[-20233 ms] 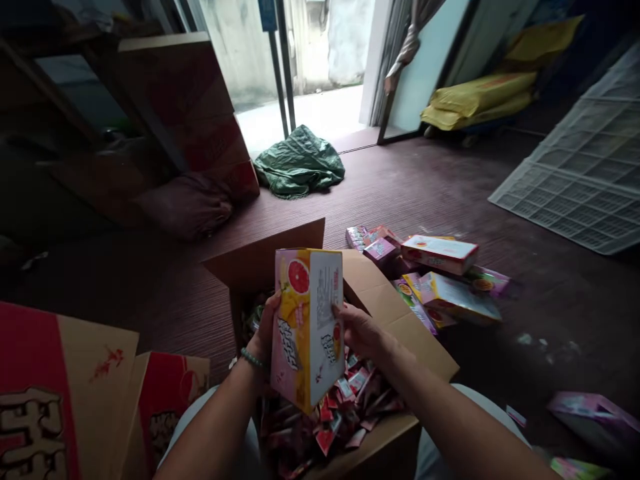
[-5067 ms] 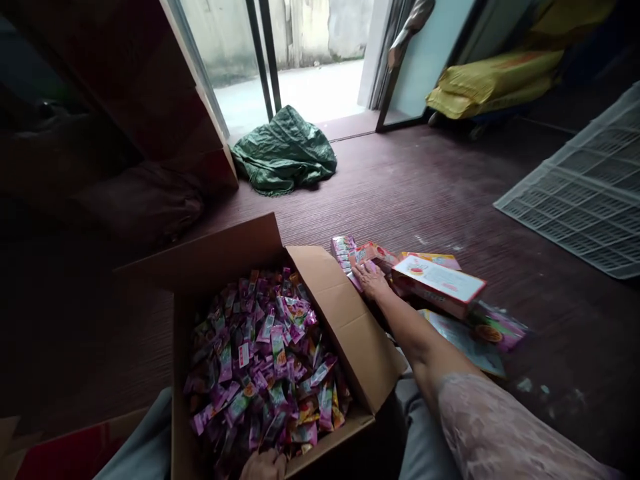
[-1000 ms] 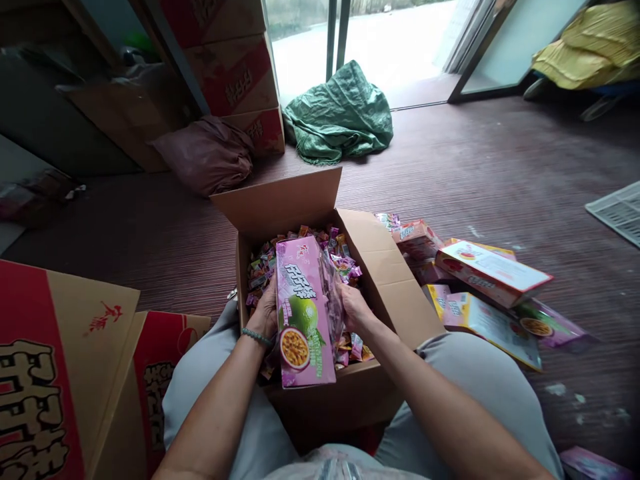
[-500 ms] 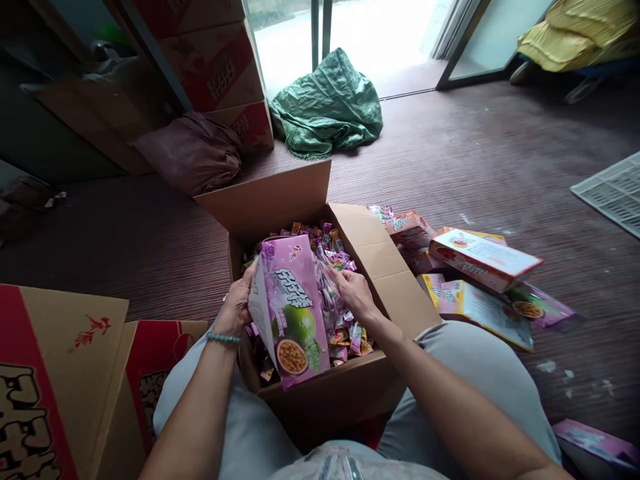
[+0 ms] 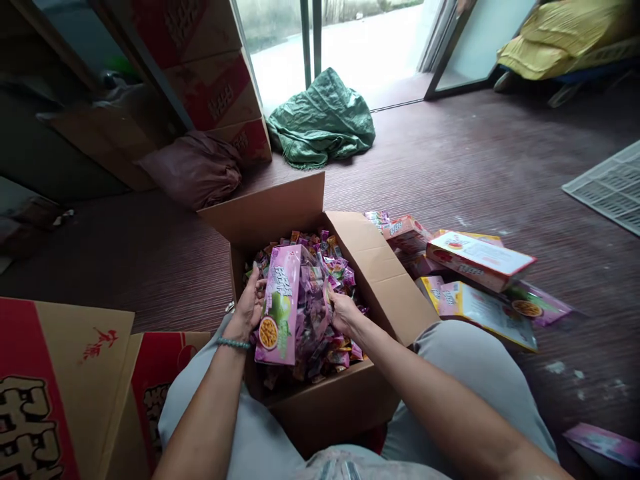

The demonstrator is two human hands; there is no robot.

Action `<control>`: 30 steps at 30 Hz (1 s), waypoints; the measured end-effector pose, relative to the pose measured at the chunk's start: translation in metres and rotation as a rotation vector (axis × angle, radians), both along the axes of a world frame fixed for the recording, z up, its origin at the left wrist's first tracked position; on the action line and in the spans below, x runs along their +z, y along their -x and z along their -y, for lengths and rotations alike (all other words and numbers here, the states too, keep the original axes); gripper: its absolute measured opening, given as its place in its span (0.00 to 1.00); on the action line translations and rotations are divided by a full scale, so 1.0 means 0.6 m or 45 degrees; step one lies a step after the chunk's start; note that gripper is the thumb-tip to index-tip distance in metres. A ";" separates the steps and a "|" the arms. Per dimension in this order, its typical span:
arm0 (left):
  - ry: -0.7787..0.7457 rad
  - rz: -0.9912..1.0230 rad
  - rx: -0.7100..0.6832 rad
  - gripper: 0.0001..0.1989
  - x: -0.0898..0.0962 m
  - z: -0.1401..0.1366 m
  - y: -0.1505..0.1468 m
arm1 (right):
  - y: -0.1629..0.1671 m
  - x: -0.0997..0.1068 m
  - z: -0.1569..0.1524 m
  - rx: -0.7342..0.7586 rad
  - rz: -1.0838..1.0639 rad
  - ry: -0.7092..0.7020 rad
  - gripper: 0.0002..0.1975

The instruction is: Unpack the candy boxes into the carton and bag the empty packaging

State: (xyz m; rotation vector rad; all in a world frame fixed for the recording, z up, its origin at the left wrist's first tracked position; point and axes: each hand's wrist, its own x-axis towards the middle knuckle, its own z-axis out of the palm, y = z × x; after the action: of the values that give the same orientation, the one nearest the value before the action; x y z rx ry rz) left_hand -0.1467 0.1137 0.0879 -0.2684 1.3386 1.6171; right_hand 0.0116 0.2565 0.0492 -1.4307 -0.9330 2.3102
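Observation:
Between my hands, over a large open carton, is a pink candy box with a passion fruit picture. Its clear plastic side faces right. My left hand supports the box from the left, its thumb up and its fingers partly hidden against the side. On the right, my right hand is closed on the edge of the clear plastic. Small wrapped candies in purple, pink and orange fill the carton around and beneath the box.
Several flat candy boxes lie piled right of the carton. A red and tan carton stands at the left. Beyond are a green sack, a brown bag, stacked cartons and a white plastic grate.
The pink box has turned, its printed face now narrower and further left, and the clear plastic side shows more. It sits slightly lower in the carton. Both hands still hold it.

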 end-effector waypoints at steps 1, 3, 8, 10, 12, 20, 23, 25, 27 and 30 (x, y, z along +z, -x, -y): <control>0.076 -0.144 -0.036 0.35 0.011 0.009 -0.009 | -0.001 -0.003 0.000 -0.006 -0.010 0.000 0.16; 0.261 -0.581 -0.137 0.39 0.034 0.027 -0.036 | -0.001 -0.007 0.001 -0.007 -0.041 -0.006 0.14; 0.709 -1.182 -0.452 0.52 0.065 0.039 -0.107 | 0.001 -0.005 0.008 0.005 -0.116 -0.043 0.14; 0.786 -1.218 -0.423 0.48 0.079 0.038 -0.116 | 0.000 0.002 0.008 0.045 -0.136 -0.054 0.15; 0.804 -1.303 -0.339 0.43 0.102 0.038 -0.112 | -0.003 0.013 0.005 0.108 -0.150 -0.067 0.14; 0.834 -1.647 -0.450 0.29 0.199 0.012 -0.074 | -0.018 0.029 -0.028 0.262 0.014 -0.438 0.13; 0.960 -1.754 -0.443 0.34 0.218 0.006 -0.066 | -0.021 0.022 -0.034 0.308 0.142 -0.630 0.12; 0.977 -1.837 -0.446 0.36 0.229 0.003 -0.061 | -0.021 0.022 -0.036 0.368 0.234 -0.754 0.09; 1.014 -1.893 -0.533 0.37 0.238 0.001 -0.054 | -0.021 0.026 -0.037 0.463 0.323 -0.865 0.09; 1.120 -1.887 -0.685 0.37 0.250 -0.004 -0.045 | -0.020 0.034 -0.037 0.637 0.438 -0.996 0.16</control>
State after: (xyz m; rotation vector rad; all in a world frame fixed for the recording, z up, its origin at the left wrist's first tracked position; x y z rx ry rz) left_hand -0.1199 0.1161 0.2377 0.9133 2.8358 0.4786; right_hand 0.0236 0.2787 0.0693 -1.3273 -2.1896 1.6089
